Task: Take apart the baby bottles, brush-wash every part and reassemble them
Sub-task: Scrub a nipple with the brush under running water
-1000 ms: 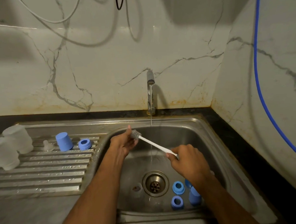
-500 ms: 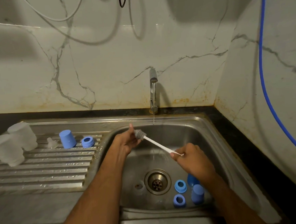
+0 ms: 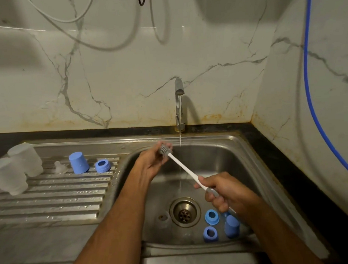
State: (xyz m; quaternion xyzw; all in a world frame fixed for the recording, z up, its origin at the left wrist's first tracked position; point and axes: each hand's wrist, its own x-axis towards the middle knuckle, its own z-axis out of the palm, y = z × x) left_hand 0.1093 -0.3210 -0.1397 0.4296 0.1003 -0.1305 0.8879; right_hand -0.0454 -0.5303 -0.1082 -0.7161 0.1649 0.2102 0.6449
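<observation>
We find the right hand clamped around the white handle of the bottle brush, held over the sink. The left hand curls its fingers around the grey bristle head, just left of the tap's thin stream

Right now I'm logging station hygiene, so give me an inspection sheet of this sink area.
Surface: steel sink with ribbed drainboard, wet.
Job's things: two bottles, nipple, cap, ring on drainboard; two rings, cap, clear part in basin.
Clutter: nothing seen.
Hands: right hand holds brush handle; left hand grips its bristle head.
Cables: blue hose on right wall; grey cables above.
Surroundings: tap running; marble wall stained.
</observation>
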